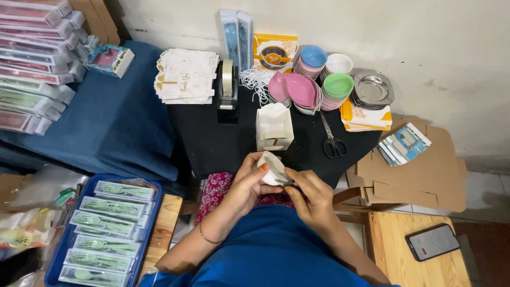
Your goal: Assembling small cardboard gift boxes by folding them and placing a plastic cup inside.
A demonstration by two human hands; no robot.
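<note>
Over my lap, my left hand (245, 183) curls round a small white bowl (270, 167) and tilts it on its side. My right hand (313, 197) pinches a thin, dark-edged strip or film at the bowl's lower rim; what it is I cannot tell. Just beyond the bowl, a small open white paper box (274, 126) stands upright on the black table (212, 143).
Stacks of pink, blue, white and green bowls (313, 79), metal dishes (373, 89), scissors (332, 139), a tape dispenser (227, 87) and flat white boxes (186, 77) crowd the table. A blue tray of boxed cutlery sets (106, 223) lies at left, a phone (433, 242) on a wooden stool at right.
</note>
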